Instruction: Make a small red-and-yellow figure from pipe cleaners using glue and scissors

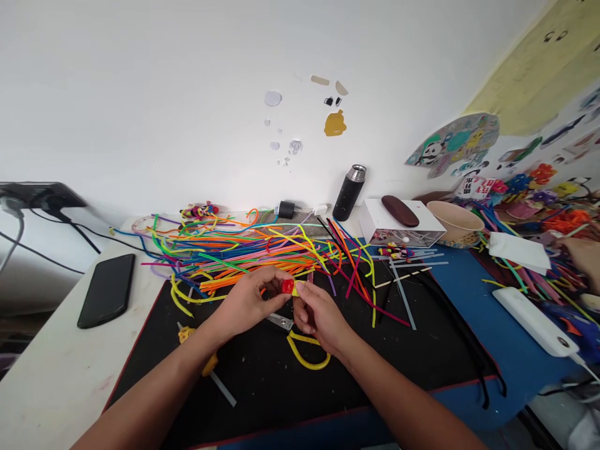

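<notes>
My left hand (253, 299) pinches the red end of a small red and yellow piece (287, 287) above the black mat (272, 400). On the yellow end, the thumb and fingers of my right hand (323, 315) are closed; they cover part of it, so its exact kind is unclear. Scissors with yellow handles (309, 365) lie below my hands, their blades partly hidden. Under my left forearm is a yellow tool, apparently a glue gun (186, 334), with a translucent stick (224, 389) poking out. Just behind my hands spreads a heap of colourful pipe cleaners (244, 253).
A black phone (107, 290) lies at the left. Along the wall stand a black flask (349, 195), a white box (375, 226) with a dark red case (400, 211) on top, and a beige bowl (457, 219). At the right are a white power bank (534, 322) and more craft materials.
</notes>
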{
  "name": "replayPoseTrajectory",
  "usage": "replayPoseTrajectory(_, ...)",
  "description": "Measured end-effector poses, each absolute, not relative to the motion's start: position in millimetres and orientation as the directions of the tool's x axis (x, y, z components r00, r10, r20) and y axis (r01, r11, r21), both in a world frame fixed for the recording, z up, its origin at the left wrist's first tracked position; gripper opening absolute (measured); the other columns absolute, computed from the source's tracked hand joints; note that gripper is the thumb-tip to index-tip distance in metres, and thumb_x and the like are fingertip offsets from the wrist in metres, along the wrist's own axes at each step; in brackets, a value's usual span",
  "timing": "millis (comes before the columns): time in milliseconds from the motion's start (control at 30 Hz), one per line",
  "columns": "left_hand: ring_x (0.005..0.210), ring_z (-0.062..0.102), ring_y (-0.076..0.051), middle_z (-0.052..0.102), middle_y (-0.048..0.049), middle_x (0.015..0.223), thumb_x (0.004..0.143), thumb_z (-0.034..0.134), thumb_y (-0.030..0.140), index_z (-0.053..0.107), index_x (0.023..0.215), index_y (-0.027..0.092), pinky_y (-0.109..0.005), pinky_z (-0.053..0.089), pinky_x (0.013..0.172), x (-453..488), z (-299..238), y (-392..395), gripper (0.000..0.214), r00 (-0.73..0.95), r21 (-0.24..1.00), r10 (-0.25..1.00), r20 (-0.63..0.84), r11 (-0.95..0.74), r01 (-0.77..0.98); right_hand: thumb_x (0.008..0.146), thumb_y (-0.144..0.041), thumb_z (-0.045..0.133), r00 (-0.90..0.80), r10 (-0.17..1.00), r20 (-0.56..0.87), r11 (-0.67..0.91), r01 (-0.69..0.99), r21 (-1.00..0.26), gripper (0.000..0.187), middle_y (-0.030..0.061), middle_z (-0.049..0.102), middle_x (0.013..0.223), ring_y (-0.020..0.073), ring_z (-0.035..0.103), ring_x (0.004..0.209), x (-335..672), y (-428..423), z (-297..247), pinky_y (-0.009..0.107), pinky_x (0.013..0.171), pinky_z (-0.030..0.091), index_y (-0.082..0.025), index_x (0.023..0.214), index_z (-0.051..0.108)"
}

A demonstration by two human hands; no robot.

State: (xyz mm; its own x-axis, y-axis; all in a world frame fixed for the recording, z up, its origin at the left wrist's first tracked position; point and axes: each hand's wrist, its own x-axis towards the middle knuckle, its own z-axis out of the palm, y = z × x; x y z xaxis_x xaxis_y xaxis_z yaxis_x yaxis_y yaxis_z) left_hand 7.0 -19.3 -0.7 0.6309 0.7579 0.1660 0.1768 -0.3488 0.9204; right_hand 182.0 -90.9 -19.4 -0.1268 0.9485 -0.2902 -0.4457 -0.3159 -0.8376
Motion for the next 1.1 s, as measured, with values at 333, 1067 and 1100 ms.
replayPoseTrajectory(333, 0.076, 0.065, -0.016, 0.071, -0.0028, 0.091, 0.091, 0.067, 0.024, 0.072, 0.104, 0.020, -0.028, 0.054, 0.072, 6, 10, -19, 0.014, 0.635, 0.843, 0.744, 0.209, -0.466, 0.268, 0.085, -0.066, 0.073, -0.100, 0.946, -0.307, -0.318, -0.451, -0.834, 0.052, -0.0091, 0.047, 0.053, 0.0042, 0.036, 0.035, 184, -93, -25, 0.020, 0.036, 0.014, -0.020, 0.079, 0.051)
replayPoseTrajectory(1067, 0.082, 0.068, -0.016, 0.069, -0.0034, 0.095, 0.090, 0.070, 0.024, 0.068, 0.114, 0.019, -0.030, 0.056, 0.075, 9, -1, -19, 0.024, 0.601, 0.981, 0.786, 0.142, -0.192, 0.019, 0.078, -0.064, 0.082, -0.090, 0.956, -0.281, -0.294, -0.363, -0.884, 0.052, -0.0139, 0.039, 0.047, 0.0042, 0.032, 0.034, 189, -75, -5, 0.019, 0.037, 0.014, -0.020, 0.084, 0.055)
replayPoseTrajectory(1100, 0.083, 0.068, -0.017, 0.069, -0.0036, 0.095, 0.090, 0.071, 0.024, 0.067, 0.114, 0.020, -0.030, 0.056, 0.075, 9, -1, -19, 0.025, 0.599, 0.985, 0.789, 0.136, -0.173, 0.005, 0.077, -0.063, 0.083, -0.094, 0.955, -0.280, -0.295, -0.362, -0.884, 0.052, -0.0140, 0.038, 0.047, 0.0042, 0.031, 0.034, 189, -75, -5, 0.019, 0.037, 0.014, -0.020, 0.084, 0.055)
